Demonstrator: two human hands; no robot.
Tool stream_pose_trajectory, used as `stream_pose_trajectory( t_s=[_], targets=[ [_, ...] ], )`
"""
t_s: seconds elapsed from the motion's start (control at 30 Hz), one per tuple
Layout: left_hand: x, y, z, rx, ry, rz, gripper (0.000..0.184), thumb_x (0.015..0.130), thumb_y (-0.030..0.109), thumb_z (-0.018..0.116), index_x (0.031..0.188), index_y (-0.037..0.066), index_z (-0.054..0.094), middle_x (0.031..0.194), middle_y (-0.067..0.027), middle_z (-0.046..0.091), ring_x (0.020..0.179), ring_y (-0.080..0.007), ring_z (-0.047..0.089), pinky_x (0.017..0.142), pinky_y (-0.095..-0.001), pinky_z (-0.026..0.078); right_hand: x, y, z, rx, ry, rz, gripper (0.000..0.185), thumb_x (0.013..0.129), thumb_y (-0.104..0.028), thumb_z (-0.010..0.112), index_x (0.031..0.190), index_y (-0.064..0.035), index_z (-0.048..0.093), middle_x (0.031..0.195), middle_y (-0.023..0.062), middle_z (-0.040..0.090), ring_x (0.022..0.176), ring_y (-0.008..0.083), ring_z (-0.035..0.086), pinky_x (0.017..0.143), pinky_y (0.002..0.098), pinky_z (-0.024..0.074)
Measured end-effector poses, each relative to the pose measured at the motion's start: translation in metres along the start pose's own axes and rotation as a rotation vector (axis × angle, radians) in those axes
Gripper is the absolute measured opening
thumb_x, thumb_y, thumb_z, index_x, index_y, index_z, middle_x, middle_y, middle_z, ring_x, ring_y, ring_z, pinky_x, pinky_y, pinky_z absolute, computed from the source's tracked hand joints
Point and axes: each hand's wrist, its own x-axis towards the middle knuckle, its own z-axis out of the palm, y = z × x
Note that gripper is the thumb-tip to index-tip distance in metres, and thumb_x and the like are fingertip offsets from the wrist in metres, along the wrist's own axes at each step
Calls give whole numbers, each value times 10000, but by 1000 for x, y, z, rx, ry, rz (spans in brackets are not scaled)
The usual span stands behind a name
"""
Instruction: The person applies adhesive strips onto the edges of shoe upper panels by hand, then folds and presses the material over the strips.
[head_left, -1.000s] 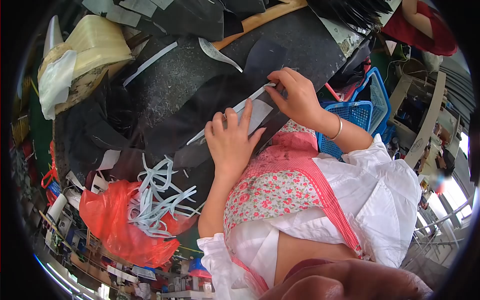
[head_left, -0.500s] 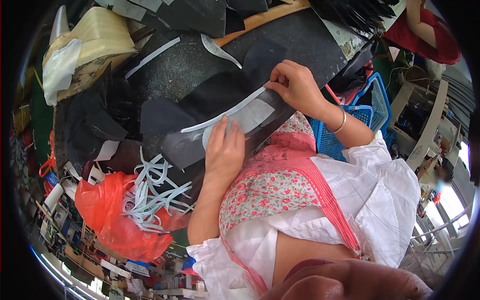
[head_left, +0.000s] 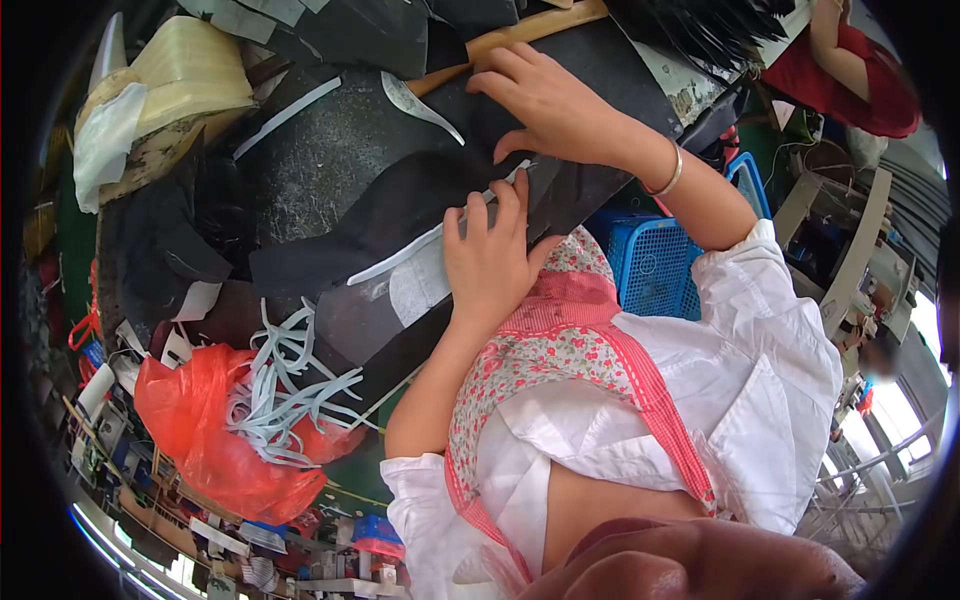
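Observation:
My left hand [head_left: 490, 255] lies palm down with its fingers spread, pressing on a narrow white strip [head_left: 395, 257] along the edge of a dark sheet piece [head_left: 345, 325]. A pale grey patch [head_left: 418, 283] on the piece is partly under this hand. My right hand [head_left: 540, 105] is over the dark material near the strip's far end, its fingers and thumb apart, holding nothing that I can see. Close by lie a curved metal tool [head_left: 420, 108] that looks like a bone folder or blade, and a wooden handle-like bar [head_left: 530, 30].
Pale blue strips [head_left: 290, 380] spill from a red plastic bag [head_left: 200, 425] at left. Another white strip [head_left: 287, 115] lies on the worn dark table [head_left: 320, 165], near a yellowish block [head_left: 200, 75]. Blue baskets [head_left: 650, 262] stand at right. A person in red [head_left: 850, 75] is farther off.
My right hand has let go of the white strip's end and moved up and left, opening. My left hand has slid right along the strip and spread its fingers.

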Motion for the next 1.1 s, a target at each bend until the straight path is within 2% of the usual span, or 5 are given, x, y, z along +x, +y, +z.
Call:
stream_pose_trajectory(
  t_s=[0.3,0.4,0.83,1.0,1.1],
  targets=[
    [-10,9,21,32,83,-51,604,810,553,639,1188,82,623,1164,-85,513,1050,-310,446,895,-496,377,-18,-41,-60,10,-510,-231,195,731,-190,628,793,-19,558,895,127,615,915,281,590,840,413,481],
    [-18,10,27,71,116,-17,504,811,523,648,1056,84,671,1135,-73,534,1057,-316,457,884,-513,392,-62,-46,-41,-24,-315,-408,231,658,-172,592,759,29,539,1122,275,604,1049,366,602,936,436,492],
    [-45,-11,-3,152,39,32,413,819,376,701,1034,23,697,1039,-105,633,1019,-294,577,877,-433,476,-90,-32,-11,-166,-259,-452,217,678,-180,608,672,16,517,1324,322,506,1216,386,535,1032,471,449],
    [-56,-47,-46,204,-142,186,450,714,204,687,1085,-50,666,1119,-158,621,1123,-325,543,979,-467,459,-74,-25,-14,-108,-415,-548,196,762,-251,596,754,-63,650,1447,136,470,1289,261,438,996,422,446],
    [-60,-57,-50,302,-162,260,378,785,128,597,1111,-53,660,1165,-157,608,1154,-312,530,989,-441,460,-58,-31,-16,-166,-527,-587,183,780,-290,612,791,-150,730,1511,-17,412,1232,175,414,909,367,457]
  ],
)
